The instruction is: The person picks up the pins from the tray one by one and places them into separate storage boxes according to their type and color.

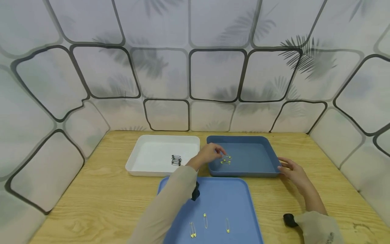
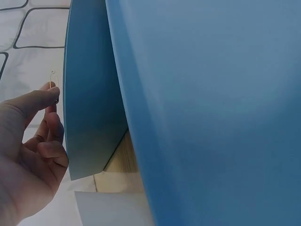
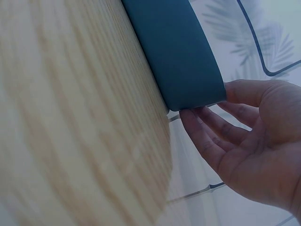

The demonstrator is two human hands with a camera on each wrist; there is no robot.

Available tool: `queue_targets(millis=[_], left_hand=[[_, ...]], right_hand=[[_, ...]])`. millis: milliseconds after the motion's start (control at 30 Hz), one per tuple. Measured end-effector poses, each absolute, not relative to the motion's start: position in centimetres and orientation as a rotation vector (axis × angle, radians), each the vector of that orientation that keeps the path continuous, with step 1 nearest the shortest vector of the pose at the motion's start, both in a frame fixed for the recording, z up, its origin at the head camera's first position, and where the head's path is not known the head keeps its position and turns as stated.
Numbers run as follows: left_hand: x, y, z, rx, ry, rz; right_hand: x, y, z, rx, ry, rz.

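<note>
My left hand is over the left part of the dark blue tray. Its thumb and fingertips pinch a thin safety pin, seen upright in the left wrist view. Just below that hand, several gold safety pins lie grouped inside the tray. My right hand holds the tray's right side; in the right wrist view its thumb touches the rim and its fingertips the lower edge. Closer to me, a lighter blue tray bears several gold safety pins, spread apart.
A white tray stands left of the dark blue one, with several black safety pins in a stack. All three trays are on a wooden table. Patterned cloth walls rise at the back and sides.
</note>
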State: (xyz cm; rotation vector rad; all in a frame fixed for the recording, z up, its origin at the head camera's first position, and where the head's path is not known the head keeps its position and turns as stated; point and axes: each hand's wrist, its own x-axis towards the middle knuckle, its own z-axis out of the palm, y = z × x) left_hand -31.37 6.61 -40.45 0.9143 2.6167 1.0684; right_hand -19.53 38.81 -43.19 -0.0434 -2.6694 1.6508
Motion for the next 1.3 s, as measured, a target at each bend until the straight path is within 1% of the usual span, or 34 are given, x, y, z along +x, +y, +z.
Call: queue_targets(millis=[267,867,1300], left_hand=[[-31.3,7.2,-40.4,0.954,2.650,1.009],[-31.1,9.1,-42.0,0.854,2.645,1.065],[-30.9,9.8,-42.4,0.810,2.712,1.014]], right_hand=[[-19.7,38.7,-43.3,-0.032,-2.659,1.667],[-19.6,38.5,-43.2,-0.031,-2.652,1.661],[-19.4,38.5,-43.0,-0.052,-2.666,1.640]])
